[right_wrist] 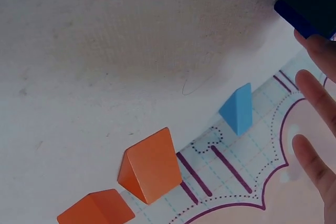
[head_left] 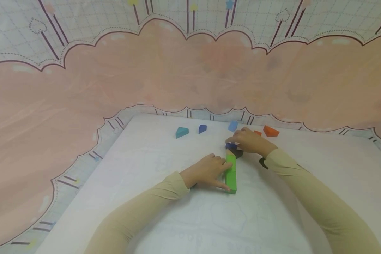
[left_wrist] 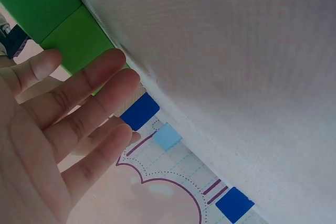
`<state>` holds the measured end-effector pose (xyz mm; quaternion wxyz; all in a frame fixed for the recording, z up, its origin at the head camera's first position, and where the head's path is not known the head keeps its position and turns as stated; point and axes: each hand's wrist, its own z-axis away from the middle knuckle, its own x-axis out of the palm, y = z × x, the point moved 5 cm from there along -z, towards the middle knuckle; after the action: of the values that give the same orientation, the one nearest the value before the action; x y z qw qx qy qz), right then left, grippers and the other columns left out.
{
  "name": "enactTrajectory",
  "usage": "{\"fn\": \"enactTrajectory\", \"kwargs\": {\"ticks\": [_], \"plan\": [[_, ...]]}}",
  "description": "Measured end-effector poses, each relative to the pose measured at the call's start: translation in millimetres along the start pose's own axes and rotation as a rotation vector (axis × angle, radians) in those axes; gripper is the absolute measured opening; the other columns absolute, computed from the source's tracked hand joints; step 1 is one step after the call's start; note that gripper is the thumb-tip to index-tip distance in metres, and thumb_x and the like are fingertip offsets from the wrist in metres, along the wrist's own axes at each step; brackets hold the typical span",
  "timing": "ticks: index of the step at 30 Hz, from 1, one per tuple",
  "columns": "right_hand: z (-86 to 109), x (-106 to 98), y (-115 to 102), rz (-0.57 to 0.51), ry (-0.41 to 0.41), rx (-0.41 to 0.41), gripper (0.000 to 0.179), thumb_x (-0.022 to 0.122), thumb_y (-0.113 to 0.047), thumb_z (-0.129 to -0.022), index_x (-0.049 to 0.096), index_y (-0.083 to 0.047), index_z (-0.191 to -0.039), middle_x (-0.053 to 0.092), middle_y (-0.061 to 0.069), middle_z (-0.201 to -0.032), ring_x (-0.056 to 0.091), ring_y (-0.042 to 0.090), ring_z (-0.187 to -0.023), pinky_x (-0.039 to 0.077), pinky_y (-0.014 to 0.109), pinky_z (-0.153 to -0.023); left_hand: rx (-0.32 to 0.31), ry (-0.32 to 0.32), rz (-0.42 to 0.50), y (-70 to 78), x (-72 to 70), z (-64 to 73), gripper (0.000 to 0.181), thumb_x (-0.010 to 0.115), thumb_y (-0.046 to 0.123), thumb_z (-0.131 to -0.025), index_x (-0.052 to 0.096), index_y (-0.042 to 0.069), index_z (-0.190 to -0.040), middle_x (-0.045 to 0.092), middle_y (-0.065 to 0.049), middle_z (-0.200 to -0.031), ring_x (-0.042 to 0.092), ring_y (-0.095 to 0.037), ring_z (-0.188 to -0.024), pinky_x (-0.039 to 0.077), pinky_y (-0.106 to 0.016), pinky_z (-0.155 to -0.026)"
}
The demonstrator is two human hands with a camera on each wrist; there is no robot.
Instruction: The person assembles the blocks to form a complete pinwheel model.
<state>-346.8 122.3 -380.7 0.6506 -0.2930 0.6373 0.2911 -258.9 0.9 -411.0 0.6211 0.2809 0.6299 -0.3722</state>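
Note:
Two green blocks [head_left: 230, 180] lie end to end on the white table. My left hand [head_left: 207, 171] lies along their left side with its fingers spread, the index finger and thumb reaching onto the green. At their far end sits a small tan wooden piece [head_left: 230, 152]. Just beyond it, my right hand [head_left: 252, 141] pinches a blue block [head_left: 231, 145] between finger and thumb. A dark block [head_left: 238, 153] sits below that hand, partly hidden. In the left wrist view, the blue block [left_wrist: 140, 112] adjoins the tan piece, and the left fingers [left_wrist: 86, 87] look extended.
Along the table's far side stand a teal block [head_left: 182, 132], a smaller blue block [head_left: 202, 129], a light blue block [head_left: 233, 126] and an orange block [head_left: 271, 131]. Another orange piece [head_left: 257, 133] shows partly behind the right hand. A patterned cloth [head_left: 193, 77] hangs behind.

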Motion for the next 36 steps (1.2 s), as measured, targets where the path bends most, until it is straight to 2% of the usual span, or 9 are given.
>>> {"fn": "enactTrajectory", "kwargs": {"ticks": [12, 27, 36], "plan": [[1.1, -0.1, 2.2, -0.028, 0.004, 0.043, 0.03, 0.07, -0.003, -0.081, 0.07, -0.015, -0.109, 0.07, 0.007, -0.107, 0.061, 0.025, -0.103, 0.046, 0.045, -0.094, 0.005, -0.005, -0.01, 1.7, -1.7, 0.5, 0.076, 0.05, 0.077, -0.075, 0.047, 0.02, -0.124, 0.06, 0.002, -0.105, 0.054, -0.011, -0.088, 0.039, -0.025, -0.072], [4.5, -2.3, 2.3, 0.037, 0.087, -0.036, 0.026, 0.071, 0.001, -0.078, 0.073, -0.014, -0.099, 0.072, 0.006, -0.095, 0.064, 0.021, -0.09, 0.048, 0.042, -0.087, 0.008, -0.001, -0.021, 1.2, -1.7, 1.4, 0.077, 0.048, 0.078, -0.075, 0.046, 0.02, -0.125, 0.059, 0.003, -0.104, 0.053, -0.011, -0.088, 0.039, -0.025, -0.073], [1.8, -0.8, 2.3, 0.037, 0.094, -0.035, 0.025, 0.073, -0.002, -0.077, 0.074, -0.015, -0.098, 0.072, 0.005, -0.096, 0.064, 0.021, -0.092, 0.047, 0.041, -0.089, 0.007, 0.0, -0.014, 1.4, -2.5, 1.4, 0.076, 0.049, 0.078, -0.075, 0.047, 0.02, -0.124, 0.059, 0.002, -0.104, 0.054, -0.01, -0.087, 0.039, -0.024, -0.072]]}}
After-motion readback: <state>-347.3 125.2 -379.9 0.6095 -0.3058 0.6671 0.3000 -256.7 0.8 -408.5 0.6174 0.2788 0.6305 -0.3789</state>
